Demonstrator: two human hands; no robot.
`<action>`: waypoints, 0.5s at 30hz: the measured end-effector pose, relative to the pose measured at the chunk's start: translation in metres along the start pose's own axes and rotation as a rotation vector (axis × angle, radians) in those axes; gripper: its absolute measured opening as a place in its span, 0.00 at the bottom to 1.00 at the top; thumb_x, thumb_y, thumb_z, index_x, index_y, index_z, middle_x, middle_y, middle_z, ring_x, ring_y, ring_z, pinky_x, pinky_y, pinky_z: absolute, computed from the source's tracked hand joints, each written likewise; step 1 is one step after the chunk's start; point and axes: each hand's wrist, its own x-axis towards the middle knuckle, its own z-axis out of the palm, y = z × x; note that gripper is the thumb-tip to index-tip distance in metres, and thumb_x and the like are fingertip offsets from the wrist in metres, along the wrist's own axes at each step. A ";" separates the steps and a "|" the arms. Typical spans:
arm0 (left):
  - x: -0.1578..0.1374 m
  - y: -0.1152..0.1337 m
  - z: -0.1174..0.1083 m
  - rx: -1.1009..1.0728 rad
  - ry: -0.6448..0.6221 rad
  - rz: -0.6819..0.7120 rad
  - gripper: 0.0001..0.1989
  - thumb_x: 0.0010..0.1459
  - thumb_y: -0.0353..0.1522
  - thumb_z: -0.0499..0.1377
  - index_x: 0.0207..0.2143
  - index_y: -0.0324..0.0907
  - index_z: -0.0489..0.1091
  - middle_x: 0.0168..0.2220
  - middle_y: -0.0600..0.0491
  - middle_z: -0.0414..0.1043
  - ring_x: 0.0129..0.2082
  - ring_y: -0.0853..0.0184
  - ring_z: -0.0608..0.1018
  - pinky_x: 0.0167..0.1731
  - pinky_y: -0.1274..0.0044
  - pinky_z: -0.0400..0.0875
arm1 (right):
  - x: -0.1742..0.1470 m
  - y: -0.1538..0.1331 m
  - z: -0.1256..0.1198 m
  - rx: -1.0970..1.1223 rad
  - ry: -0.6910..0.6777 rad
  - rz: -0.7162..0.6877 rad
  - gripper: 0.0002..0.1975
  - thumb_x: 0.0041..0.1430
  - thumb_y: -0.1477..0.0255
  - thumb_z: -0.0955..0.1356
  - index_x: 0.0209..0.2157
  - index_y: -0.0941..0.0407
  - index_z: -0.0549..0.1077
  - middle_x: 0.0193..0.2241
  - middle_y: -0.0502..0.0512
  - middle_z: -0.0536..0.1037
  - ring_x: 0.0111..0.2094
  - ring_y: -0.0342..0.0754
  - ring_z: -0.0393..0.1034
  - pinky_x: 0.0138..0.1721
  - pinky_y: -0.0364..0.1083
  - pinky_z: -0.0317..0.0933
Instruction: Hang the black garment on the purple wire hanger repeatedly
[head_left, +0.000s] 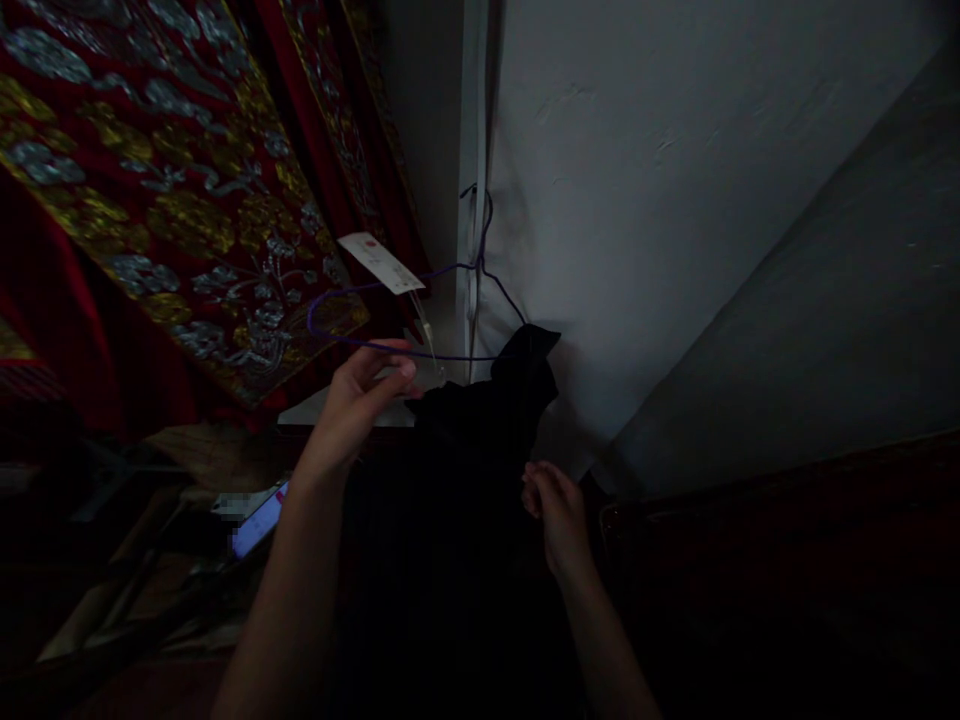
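Note:
A purple wire hanger (pixel 322 318) hangs by its hook from a white pipe on the wall. Over its right shoulder sits a black garment (pixel 480 440), whose lower folds are lost in the dark; the hanger's left end is bare. My left hand (pixel 360 400) is closed, thumb against fingers, at the garment's upper left edge, just below the hanger's bottom bar. Curled fingers of my right hand (pixel 555 505) grip the garment's right side lower down. A white paper tag (pixel 381 263) dangles by a string above my left hand.
Red cloth (pixel 187 200) with gold and silver embroidery drapes at the upper left. The white pipe (pixel 480 110) runs up the grey wall (pixel 637 200). A lit phone (pixel 259 522) shows at the lower left, among dim shapes that I cannot make out.

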 end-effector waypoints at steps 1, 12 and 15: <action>0.000 -0.003 0.002 0.023 -0.016 0.001 0.19 0.54 0.38 0.70 0.46 0.41 0.75 0.41 0.50 0.77 0.30 0.69 0.78 0.36 0.75 0.77 | -0.001 0.000 0.000 -0.004 -0.006 -0.001 0.21 0.49 0.53 0.73 0.23 0.56 0.70 0.14 0.44 0.63 0.16 0.39 0.53 0.19 0.40 0.47; -0.015 -0.079 0.012 0.266 -0.454 -0.227 0.18 0.58 0.42 0.65 0.46 0.41 0.76 0.41 0.48 0.79 0.30 0.66 0.79 0.31 0.76 0.73 | -0.008 0.003 -0.001 -0.024 -0.045 -0.009 0.17 0.52 0.57 0.72 0.23 0.56 0.70 0.15 0.45 0.64 0.17 0.39 0.54 0.20 0.42 0.47; -0.030 -0.096 0.011 0.396 -0.644 -0.214 0.15 0.58 0.40 0.65 0.45 0.43 0.78 0.41 0.48 0.81 0.39 0.60 0.81 0.40 0.73 0.73 | -0.007 -0.006 0.000 -0.004 -0.037 0.006 0.18 0.51 0.57 0.72 0.22 0.56 0.68 0.14 0.44 0.61 0.16 0.39 0.52 0.20 0.41 0.46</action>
